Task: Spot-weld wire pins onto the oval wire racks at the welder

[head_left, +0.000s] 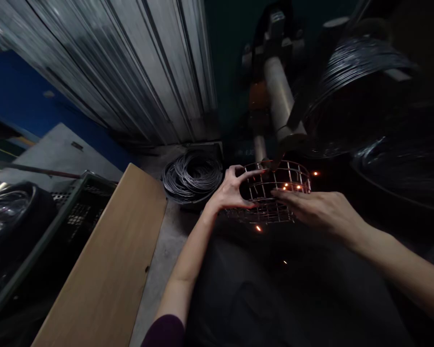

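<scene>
A round wire basket (pixel 271 185) sits under the metal arm of a spot welder (pixel 280 96), touching or very near its lower tip. Orange sparks fly around the basket. On the basket's left side is my left hand (pixel 233 189), its thumb and fingers spread around the wire rim and gripping it. My right hand (pixel 316 209) lies against the front right of the basket, fingers stretched out and pressed together on the wires. Whether the right fingers pinch a wire is too dark to make out.
A coil of wire rings (pixel 191 176) lies on a dark stand left of the basket. A wooden board (pixel 112 255) stands at the left beside a dark crate (pixel 79 217). Large wire bundles (pixel 365 60) rise at the right. Corrugated metal sheeting (pixel 130 62) is behind.
</scene>
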Demonstrator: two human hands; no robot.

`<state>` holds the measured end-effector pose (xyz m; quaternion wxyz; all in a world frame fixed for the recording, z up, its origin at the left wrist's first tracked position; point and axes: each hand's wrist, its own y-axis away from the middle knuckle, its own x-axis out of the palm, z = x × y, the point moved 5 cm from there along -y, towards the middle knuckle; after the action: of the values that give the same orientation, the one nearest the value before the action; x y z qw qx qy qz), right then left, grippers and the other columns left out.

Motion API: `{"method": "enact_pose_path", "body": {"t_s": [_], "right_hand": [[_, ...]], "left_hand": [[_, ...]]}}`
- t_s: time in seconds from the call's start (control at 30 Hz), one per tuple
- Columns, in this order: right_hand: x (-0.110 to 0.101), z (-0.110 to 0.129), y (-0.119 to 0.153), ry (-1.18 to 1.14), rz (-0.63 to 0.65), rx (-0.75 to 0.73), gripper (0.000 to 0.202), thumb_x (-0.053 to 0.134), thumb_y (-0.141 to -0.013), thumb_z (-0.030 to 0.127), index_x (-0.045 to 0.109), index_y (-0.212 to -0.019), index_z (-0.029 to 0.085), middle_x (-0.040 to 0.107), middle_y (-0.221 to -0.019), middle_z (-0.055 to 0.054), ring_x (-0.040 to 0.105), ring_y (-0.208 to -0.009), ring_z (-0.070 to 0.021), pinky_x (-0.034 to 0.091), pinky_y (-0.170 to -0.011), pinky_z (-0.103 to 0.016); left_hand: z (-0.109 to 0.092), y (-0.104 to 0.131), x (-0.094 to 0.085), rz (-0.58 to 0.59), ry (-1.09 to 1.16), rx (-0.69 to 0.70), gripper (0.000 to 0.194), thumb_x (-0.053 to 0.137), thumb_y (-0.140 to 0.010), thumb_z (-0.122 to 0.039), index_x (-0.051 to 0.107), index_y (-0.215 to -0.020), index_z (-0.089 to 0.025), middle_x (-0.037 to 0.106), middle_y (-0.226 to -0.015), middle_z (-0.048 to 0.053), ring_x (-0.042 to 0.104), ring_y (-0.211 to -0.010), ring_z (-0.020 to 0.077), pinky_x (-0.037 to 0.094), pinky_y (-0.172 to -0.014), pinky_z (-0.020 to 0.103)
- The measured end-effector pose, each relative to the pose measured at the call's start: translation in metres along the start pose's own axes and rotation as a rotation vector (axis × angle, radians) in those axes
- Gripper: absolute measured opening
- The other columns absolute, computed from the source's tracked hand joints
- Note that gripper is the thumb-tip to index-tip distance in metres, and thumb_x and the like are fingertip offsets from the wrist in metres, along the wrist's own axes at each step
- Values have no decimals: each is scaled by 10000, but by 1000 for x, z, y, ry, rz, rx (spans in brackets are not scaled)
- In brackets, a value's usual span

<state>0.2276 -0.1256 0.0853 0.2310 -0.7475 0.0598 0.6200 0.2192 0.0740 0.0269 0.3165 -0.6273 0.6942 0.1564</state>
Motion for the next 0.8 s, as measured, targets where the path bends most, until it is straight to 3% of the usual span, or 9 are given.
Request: {"method": "enact_pose_path", "body": {"t_s": [0.13,0.27,0.5,0.67,0.8], "right_hand": [[2,-11,-13,-14,24,87,383,414,-977,130,670,-1255,188,705,-1069,-15,697,-686,-157,463,-450,-237],[7,-17,-20,-104,11,196,336,433,-1020,216,674,-1254,207,699,-1113,-4,706,-790,-158,493,-537,-225],[7,-30,-19,-92,-103,457,306,510,-995,369,724,-1025,152,658,-1002,-105,616,-693,-142,392,-499,-220],[12,-49,-44,-189,-28,557,321,537,-977,401,699,-1002,125,625,-961,-125,590,-736,-174,405,-559,-254],[-4,-58,-16,-281,-25,646,318,585,-957,368,673,-1122,111,643,-1042,-137,623,-844,-190,466,-703,-263]], "left_hand": [[11,-14,-2,-4,35,-39,964,878,-538,-314,503,-1425,-298,320,-1327,101,370,-1340,328,367,-1157,520],[17,-25,-6,-40,10,-26,944,869,-541,-296,514,-1416,-282,328,-1316,104,351,-1350,336,378,-1147,521],[25,-38,-8,-62,-12,-29,927,859,-552,-333,522,-1412,-247,337,-1319,107,378,-1334,326,368,-1155,503],[34,-63,-17,-26,-14,-42,924,872,-565,-320,519,-1415,-238,368,-1338,117,398,-1352,317,347,-1168,493],[37,-60,-22,-23,21,-26,1046,881,-581,-446,413,-1487,-210,342,-1447,165,336,-1409,345,257,-1202,531]]}}
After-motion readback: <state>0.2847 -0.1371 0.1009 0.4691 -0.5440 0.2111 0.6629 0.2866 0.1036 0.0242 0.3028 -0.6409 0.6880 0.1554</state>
